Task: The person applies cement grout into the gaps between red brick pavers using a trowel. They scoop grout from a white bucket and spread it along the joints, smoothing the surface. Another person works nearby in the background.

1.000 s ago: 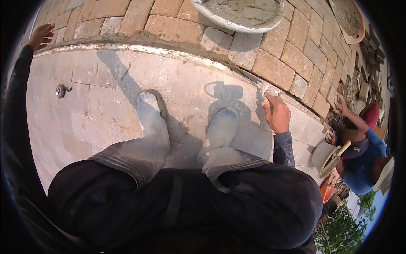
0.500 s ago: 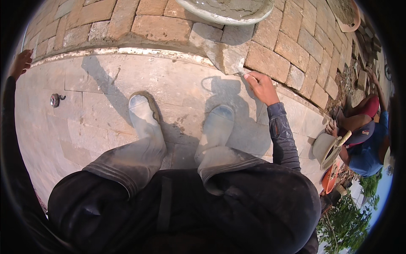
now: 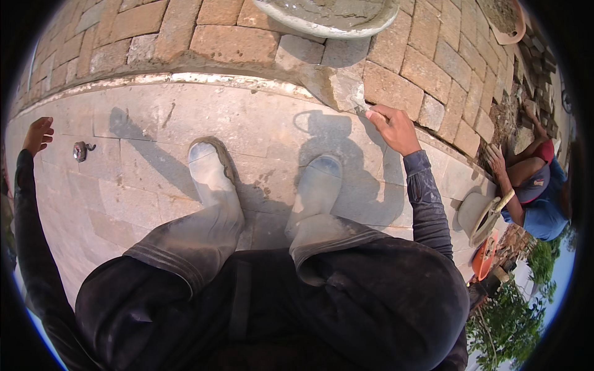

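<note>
My right hand (image 3: 396, 131) is closed around the handle of a trowel (image 3: 344, 88). The trowel's blade, smeared with mortar, lies over the joint between the brick paving and the pale edging. My left hand (image 3: 39, 136) hangs out to the far left with nothing in it, fingers loosely bent and apart. Just beyond the trowel, a pale basin (image 3: 296, 27) of grey mortar rests on the bricks, cut off by the upper edge. A mortar-stained strip (image 3: 204, 78) runs along the edge of the brick paving (image 3: 235, 43).
My dusty boots (image 3: 210, 170) stand on pale tiles (image 3: 124, 191). A small round metal object (image 3: 80, 151) lies near the left hand. At right a co-worker in blue (image 3: 544, 213) crouches beside a pale bucket (image 3: 475, 213) and an orange container (image 3: 484, 256). Another mortar container (image 3: 511, 32) sits at top right.
My right hand has shifted slightly right with the trowel. My left hand has come down and inward from the left rim. The co-worker has changed posture, arm now reaching toward the paving edge.
</note>
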Action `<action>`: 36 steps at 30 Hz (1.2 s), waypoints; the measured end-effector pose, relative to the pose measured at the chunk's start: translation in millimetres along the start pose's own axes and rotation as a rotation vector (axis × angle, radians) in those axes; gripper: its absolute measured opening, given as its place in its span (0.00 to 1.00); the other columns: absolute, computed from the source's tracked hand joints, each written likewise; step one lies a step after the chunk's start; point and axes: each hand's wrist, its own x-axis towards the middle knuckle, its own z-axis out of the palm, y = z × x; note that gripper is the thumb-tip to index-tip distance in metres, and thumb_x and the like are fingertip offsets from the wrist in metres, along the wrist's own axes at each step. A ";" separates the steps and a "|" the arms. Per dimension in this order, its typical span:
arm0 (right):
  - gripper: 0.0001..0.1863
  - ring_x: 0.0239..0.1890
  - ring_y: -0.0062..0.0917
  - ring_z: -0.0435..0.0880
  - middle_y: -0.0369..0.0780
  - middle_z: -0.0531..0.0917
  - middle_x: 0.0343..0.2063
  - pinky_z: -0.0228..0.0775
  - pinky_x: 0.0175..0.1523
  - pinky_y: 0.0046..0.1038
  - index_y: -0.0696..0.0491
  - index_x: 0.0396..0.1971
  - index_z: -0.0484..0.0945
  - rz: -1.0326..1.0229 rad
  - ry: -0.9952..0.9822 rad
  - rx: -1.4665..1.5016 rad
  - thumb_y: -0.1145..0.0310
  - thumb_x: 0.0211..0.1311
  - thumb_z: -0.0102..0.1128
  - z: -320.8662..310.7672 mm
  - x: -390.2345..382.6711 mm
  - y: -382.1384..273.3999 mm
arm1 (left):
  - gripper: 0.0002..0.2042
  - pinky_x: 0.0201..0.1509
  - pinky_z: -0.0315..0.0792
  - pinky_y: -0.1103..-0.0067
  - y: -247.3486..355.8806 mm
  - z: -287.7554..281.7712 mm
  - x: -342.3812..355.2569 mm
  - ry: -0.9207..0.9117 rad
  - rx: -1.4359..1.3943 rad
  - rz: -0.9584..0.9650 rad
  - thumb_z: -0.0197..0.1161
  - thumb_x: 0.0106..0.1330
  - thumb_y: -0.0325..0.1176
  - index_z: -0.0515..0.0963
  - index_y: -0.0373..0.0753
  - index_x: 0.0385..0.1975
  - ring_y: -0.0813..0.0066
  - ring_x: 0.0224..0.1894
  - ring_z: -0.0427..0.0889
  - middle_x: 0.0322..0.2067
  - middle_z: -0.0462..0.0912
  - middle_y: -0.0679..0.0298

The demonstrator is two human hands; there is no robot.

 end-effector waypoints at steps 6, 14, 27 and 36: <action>0.24 0.41 0.46 0.86 0.48 0.88 0.35 0.76 0.48 0.41 0.51 0.41 0.88 -0.024 0.001 -0.097 0.45 0.65 0.59 -14.8 16.8 18.8 | 0.29 0.34 0.67 0.80 -5.8 -18.0 -4.1 0.180 -0.138 0.064 0.61 0.67 0.64 0.78 0.50 0.58 0.82 0.33 0.78 0.36 0.81 0.70; 0.23 0.37 0.43 0.87 0.45 0.89 0.37 0.77 0.45 0.37 0.51 0.41 0.88 -0.023 0.032 -0.176 0.46 0.64 0.62 -32.3 -11.7 7.1 | 0.29 0.35 0.69 0.78 -29.3 15.6 -21.0 0.068 -0.077 -0.038 0.61 0.66 0.65 0.78 0.49 0.58 0.81 0.34 0.80 0.37 0.82 0.70; 0.19 0.32 0.41 0.86 0.43 0.86 0.32 0.76 0.37 0.39 0.49 0.43 0.88 -0.110 0.255 -0.322 0.50 0.64 0.63 1.1 -28.9 -13.0 | 0.28 0.36 0.70 0.78 -6.0 8.9 -26.2 0.128 -0.097 0.051 0.61 0.67 0.63 0.78 0.49 0.57 0.81 0.35 0.81 0.39 0.83 0.69; 0.15 0.35 0.40 0.84 0.42 0.82 0.31 0.75 0.37 0.40 0.47 0.47 0.86 -0.133 0.244 -0.241 0.58 0.62 0.65 51.1 -27.4 -55.5 | 0.28 0.34 0.69 0.80 24.7 10.3 -21.1 0.116 -0.064 0.085 0.60 0.68 0.63 0.78 0.47 0.56 0.81 0.34 0.81 0.37 0.83 0.70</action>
